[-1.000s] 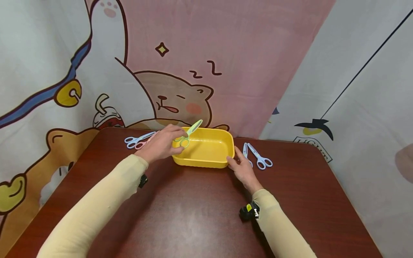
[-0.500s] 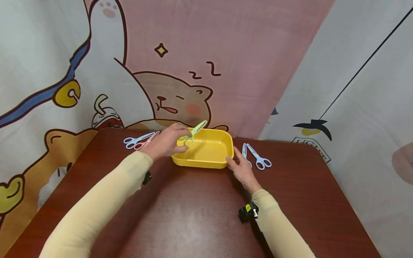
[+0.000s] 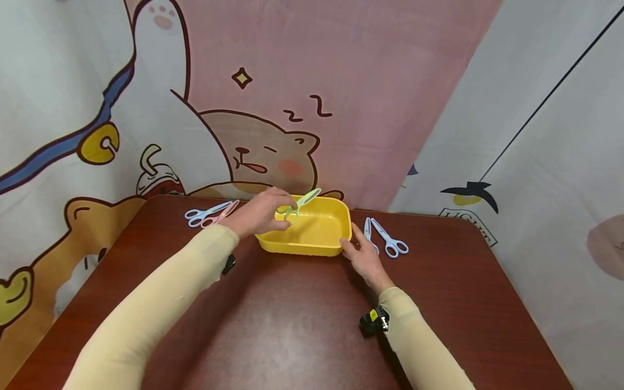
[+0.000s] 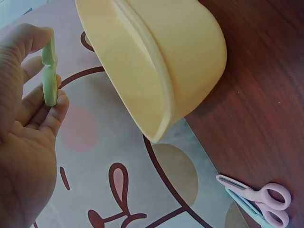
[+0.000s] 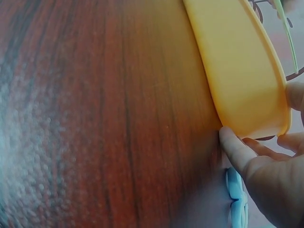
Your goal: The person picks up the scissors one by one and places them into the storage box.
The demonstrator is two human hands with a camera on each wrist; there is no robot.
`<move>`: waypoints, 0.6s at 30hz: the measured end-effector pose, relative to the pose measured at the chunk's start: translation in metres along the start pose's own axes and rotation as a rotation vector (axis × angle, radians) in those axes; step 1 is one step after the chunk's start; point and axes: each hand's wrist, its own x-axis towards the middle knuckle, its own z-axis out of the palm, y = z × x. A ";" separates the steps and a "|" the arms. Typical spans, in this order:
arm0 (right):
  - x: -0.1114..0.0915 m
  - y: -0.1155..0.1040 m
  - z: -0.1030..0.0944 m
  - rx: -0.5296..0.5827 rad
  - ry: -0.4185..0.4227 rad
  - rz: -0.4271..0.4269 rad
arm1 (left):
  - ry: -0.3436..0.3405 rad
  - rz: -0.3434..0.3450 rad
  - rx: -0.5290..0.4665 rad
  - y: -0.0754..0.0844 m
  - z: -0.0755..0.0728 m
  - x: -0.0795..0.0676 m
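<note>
My left hand (image 3: 258,214) pinches light green scissors (image 3: 307,199) by the handle loops, holding them over the left part of a yellow plastic bin (image 3: 299,249). Their blades point up and to the right. In the left wrist view the green handle (image 4: 50,85) shows edge-on between thumb and fingers. At the bin's right end, my right hand (image 3: 366,260) holds the corner, thumb at the rim and fingers along the outer wall. The right wrist view shows the yellow bin wall (image 5: 242,71) against the fingertips. The bin stands on the table, its visible inside bare.
Left of the bin lie blue scissors (image 3: 196,216) and pink scissors (image 3: 214,219), partly behind the left hand. Two pairs of blue scissors (image 3: 396,248) lie just right of the right hand. A printed curtain (image 3: 390,97) hangs behind the brown table (image 3: 273,325).
My left hand has moved right with the green scissors, which now sit slightly lower over the bin. The right hand keeps its place at the bin's corner.
</note>
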 end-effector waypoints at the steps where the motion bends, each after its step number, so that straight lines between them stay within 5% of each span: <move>1: 0.000 0.000 0.000 0.000 0.002 0.001 | -0.011 -0.003 0.002 0.001 0.000 0.001; 18: -0.004 -0.001 0.000 0.014 0.003 -0.013 | -0.091 0.024 0.001 -0.002 0.007 0.018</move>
